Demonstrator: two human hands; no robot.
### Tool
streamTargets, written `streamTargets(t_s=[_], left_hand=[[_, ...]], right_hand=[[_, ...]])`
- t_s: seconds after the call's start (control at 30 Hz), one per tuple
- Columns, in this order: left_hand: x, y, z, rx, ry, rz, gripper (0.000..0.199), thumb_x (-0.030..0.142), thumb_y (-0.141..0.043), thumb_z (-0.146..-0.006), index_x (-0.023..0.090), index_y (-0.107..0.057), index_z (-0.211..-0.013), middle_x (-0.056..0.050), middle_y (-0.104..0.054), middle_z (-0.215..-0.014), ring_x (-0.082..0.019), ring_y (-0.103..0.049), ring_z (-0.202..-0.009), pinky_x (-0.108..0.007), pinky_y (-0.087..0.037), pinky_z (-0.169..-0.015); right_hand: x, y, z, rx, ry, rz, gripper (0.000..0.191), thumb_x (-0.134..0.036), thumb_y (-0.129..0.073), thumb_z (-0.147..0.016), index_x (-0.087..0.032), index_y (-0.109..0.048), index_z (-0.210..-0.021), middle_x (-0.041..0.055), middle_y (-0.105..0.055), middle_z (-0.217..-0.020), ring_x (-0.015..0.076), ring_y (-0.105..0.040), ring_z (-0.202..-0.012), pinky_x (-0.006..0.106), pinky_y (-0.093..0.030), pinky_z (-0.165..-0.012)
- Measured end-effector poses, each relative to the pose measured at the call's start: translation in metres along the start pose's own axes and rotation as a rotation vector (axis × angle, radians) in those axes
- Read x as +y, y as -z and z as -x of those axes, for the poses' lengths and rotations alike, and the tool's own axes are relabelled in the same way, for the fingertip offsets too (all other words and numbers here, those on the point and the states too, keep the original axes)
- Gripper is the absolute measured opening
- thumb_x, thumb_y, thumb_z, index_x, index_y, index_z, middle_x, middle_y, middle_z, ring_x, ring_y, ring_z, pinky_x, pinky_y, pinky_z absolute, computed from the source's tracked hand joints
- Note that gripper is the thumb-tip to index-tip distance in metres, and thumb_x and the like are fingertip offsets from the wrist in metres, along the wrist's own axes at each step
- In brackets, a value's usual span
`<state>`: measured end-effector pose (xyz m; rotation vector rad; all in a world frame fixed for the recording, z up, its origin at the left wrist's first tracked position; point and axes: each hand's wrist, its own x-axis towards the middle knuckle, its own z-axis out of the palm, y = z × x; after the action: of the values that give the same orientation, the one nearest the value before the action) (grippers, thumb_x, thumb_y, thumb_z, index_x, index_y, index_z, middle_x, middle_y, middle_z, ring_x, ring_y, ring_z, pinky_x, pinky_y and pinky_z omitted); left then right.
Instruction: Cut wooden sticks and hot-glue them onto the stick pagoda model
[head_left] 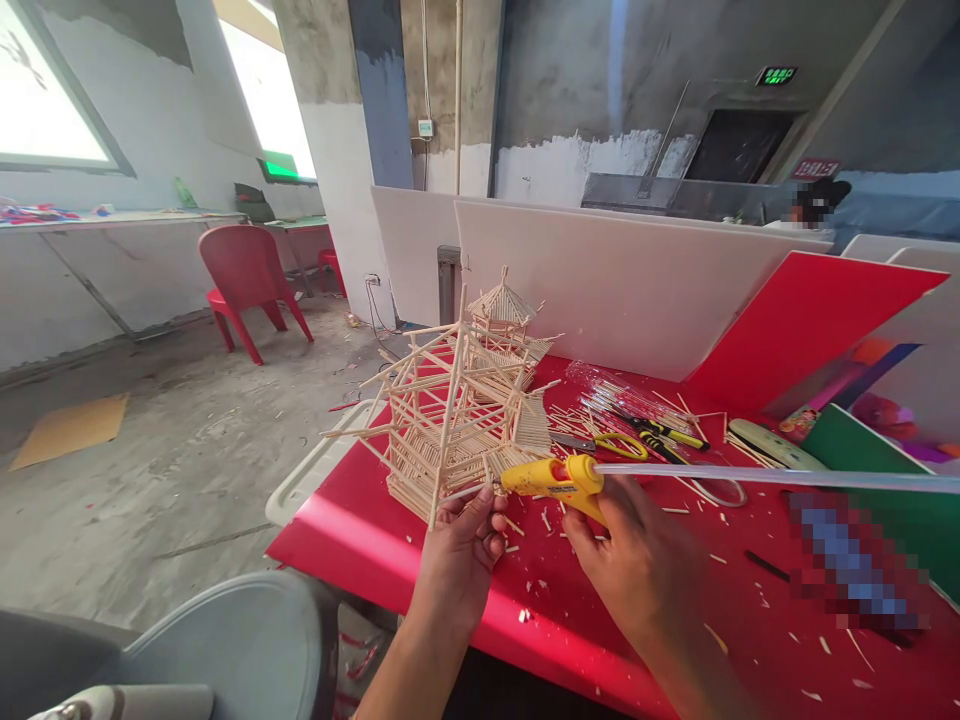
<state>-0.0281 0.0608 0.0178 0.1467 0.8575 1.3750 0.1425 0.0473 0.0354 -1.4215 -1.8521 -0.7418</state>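
Observation:
My right hand (637,550) grips a yellow hot glue gun (559,478), with a long clear glue stick (750,474) running out of its back to the right. Its nozzle points left and is close to the fingertips of my left hand (461,545). Between thumb and fingers, that hand pinches a thin wooden stick (463,491) at the near side of a pavilion model (450,420) built from such sticks. Whether the nozzle touches the stick is too small to tell. Behind the open frame rises a smaller tower with a pointed roof (504,305), also of sticks.
Scissors (621,446), yellow-and-black pliers (667,432) and a plastic-wrapped stick bundle (622,390) lie right of the model on the red tabletop (540,640), among scattered scraps. White boards (585,290) stand behind. A grey round stool (232,650) is at lower left; a person (817,205) is far right.

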Motion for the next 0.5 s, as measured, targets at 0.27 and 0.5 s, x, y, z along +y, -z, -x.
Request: streamTargets(t_s=[0.27, 0.5], left_hand=[[-0.003, -0.002, 0.001, -0.005, -0.001, -0.013, 0.016, 0.007, -0.077, -0.073, 0.011, -0.063, -0.078, -0.003, -0.068, -0.063, -0.007, -0.059, -0.046, -0.011, -0.045, -0.036], [-0.004, -0.003, 0.0, -0.011, -0.02, -0.037, 0.019, 0.01, -0.081, -0.071, 0.011, -0.063, -0.078, -0.003, -0.069, -0.064, -0.007, -0.06, -0.046, -0.011, -0.045, -0.036]], right_hand=[[0.004, -0.001, -0.003, 0.12, -0.034, -0.012, 0.026, -0.041, -0.064, -0.089, -0.016, -0.063, -0.098, 0.0059, -0.073, -0.088, 0.0154, -0.067, -0.064, 0.026, -0.046, -0.057], [0.01, -0.007, 0.002, 0.157, -0.063, -0.034, 0.036, -0.048, -0.068, -0.085, -0.017, -0.063, -0.101, 0.006, -0.074, -0.087, 0.0151, -0.067, -0.06, 0.026, -0.046, -0.051]])
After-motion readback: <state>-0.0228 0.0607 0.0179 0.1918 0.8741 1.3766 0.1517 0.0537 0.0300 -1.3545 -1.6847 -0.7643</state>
